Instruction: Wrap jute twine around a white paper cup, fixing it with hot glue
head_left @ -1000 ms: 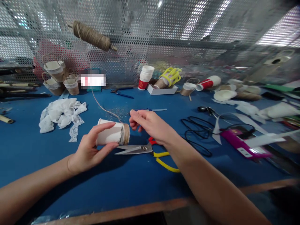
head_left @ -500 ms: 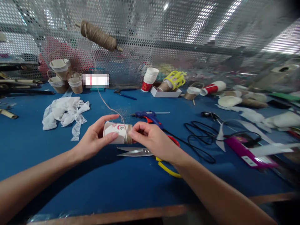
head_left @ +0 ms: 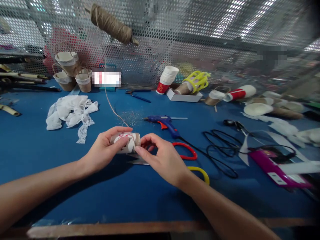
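Note:
My left hand (head_left: 103, 154) holds a white paper cup (head_left: 124, 142) on its side, a little above the blue table (head_left: 120, 196). Brown twine is wound around the cup's right end. My right hand (head_left: 162, 158) pinches that wrapped end with thumb and fingers. A strand of twine (head_left: 111, 108) runs from the cup up to the twine spool (head_left: 112, 24) hanging on the mesh wall. Scissors with red and yellow handles (head_left: 187, 156) lie just under and right of my hands, their blades partly hidden.
A blue glue gun (head_left: 163, 121) with a black cord (head_left: 220, 150) lies behind my hands. White lace (head_left: 70, 115) sits at left, twine-wrapped cups (head_left: 67, 70) at back left. Stacked cups (head_left: 166, 78), a white tray (head_left: 183, 96) and a purple device (head_left: 277, 166) fill the right side.
The cup was turned so its printed side shows, and my right hand came in to grip the wrapped end. Both hands dropped lower over the scissors.

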The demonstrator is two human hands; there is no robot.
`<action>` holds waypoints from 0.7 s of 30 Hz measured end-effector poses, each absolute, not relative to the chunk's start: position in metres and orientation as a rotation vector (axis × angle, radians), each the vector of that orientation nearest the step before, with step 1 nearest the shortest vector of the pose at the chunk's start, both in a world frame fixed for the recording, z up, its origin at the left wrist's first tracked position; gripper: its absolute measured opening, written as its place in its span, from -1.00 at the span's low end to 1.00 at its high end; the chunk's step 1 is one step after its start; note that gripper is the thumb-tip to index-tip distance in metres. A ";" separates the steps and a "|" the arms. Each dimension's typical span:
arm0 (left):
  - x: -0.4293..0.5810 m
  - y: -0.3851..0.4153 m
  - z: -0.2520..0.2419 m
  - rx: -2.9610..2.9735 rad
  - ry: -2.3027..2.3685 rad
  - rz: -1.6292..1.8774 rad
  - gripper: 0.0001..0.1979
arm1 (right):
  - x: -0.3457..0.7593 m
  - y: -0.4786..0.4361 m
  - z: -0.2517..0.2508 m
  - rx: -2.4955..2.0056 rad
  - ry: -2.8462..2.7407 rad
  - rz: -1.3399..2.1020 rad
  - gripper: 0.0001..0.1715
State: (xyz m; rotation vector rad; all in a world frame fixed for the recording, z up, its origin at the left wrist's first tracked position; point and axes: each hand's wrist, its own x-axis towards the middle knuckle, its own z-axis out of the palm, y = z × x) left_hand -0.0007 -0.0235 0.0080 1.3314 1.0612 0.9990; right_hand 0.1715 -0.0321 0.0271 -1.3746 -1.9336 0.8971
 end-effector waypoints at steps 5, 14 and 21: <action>0.001 -0.027 0.011 1.393 1.075 0.975 -0.70 | 0.169 -0.033 0.024 -1.421 -1.947 0.767 -0.93; 0.001 -0.030 0.009 1.497 1.068 0.965 -0.71 | 0.168 -0.032 0.021 -1.480 -1.946 0.744 -0.95; 0.002 -0.026 0.010 1.225 1.022 0.971 -0.70 | 0.171 -0.030 0.027 -1.419 -1.868 0.969 -0.88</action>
